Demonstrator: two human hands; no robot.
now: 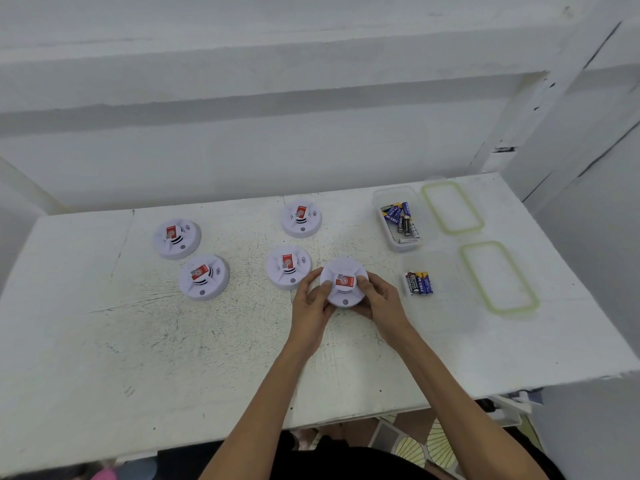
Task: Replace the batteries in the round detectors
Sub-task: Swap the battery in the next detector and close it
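Note:
A round white detector (343, 294) with a red label is held just above the table between both hands. My left hand (311, 306) grips its left rim and my right hand (379, 299) grips its right rim, thumbs on top. Several more detectors lie on the table: one (288, 267) right beside the held one, one (301, 218) farther back, and two at the left (176, 238) (203, 277). A clear container (400, 218) at the back right holds several batteries. A few blue and black batteries (419, 283) lie in a second clear container to the right of my hands.
Two clear lids with green rims (452, 207) (498, 277) lie on the white table (173, 341) at the right. A white wall rises behind the table. The table's front edge is near my body, with patterned floor below.

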